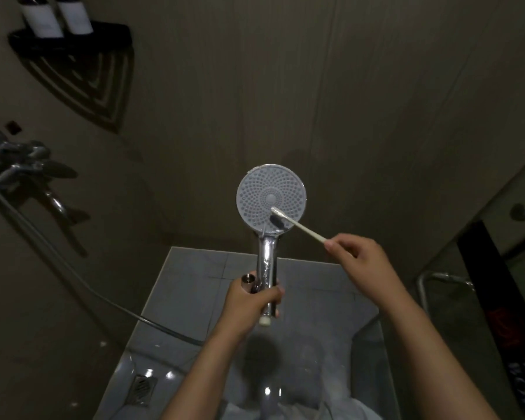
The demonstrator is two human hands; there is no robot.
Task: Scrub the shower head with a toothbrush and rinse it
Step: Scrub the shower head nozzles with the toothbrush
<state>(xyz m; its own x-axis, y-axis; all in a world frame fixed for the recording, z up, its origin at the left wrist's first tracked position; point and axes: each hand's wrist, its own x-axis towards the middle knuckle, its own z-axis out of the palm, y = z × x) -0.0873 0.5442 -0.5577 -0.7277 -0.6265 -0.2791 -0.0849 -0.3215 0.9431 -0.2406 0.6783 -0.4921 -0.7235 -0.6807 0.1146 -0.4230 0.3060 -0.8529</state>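
The shower head (271,199) is held upright, its round pale face, covered with rings of nozzles, turned toward the camera. Its chrome handle points downward and is gripped near the lower end by the left hand (252,298). The toothbrush (299,224), slim and white, is pinched at its rear end by the right hand (356,256). Its bristled head is laid against the face just below the centre.

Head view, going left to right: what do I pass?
Chrome wall mixer tap → square metal floor drain → round grey shower head → right hand holding the white toothbrush → curved chrome rail.
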